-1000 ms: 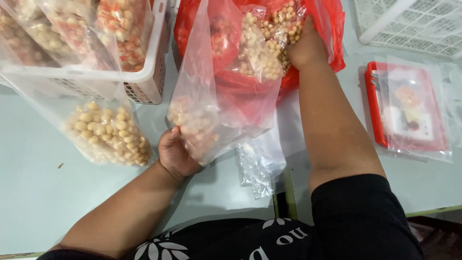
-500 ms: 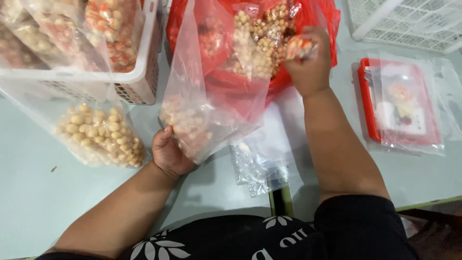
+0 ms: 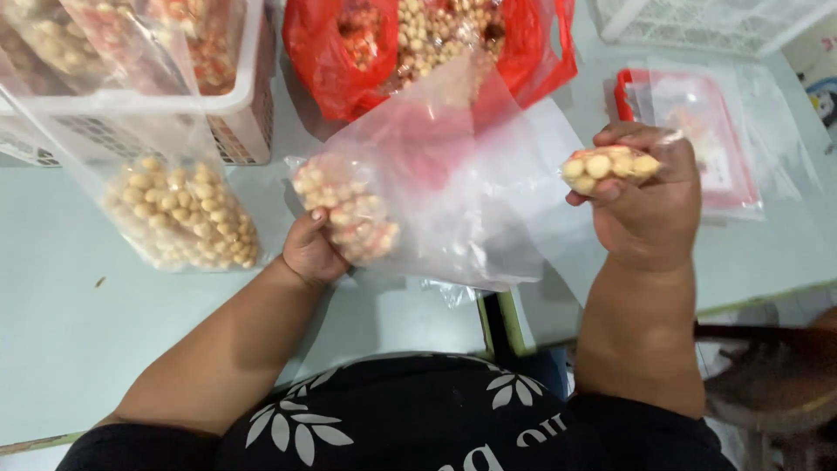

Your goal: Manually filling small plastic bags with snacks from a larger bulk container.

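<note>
While the left hand (image 3: 312,251) cups the filled bottom of a clear plastic bag (image 3: 453,201) from below, fingers curled around the clump of round cream-and-pink snack balls (image 3: 347,209) inside, the bag's open end fans out toward the right. Bag is held just above the pale green table (image 3: 61,331), between the two hands. Right hand (image 3: 645,205) is raised beside the bag's right edge, fingers clamped on a handful of cream snack balls (image 3: 609,166). Big red plastic bag (image 3: 514,52) of the same balls sits at the table's far side, behind the clear one. Another filled clear bag (image 3: 179,218) lies left, against a white basket (image 3: 248,122) of packed bags. Flat red-framed packet (image 3: 697,131) lies far right.
</note>
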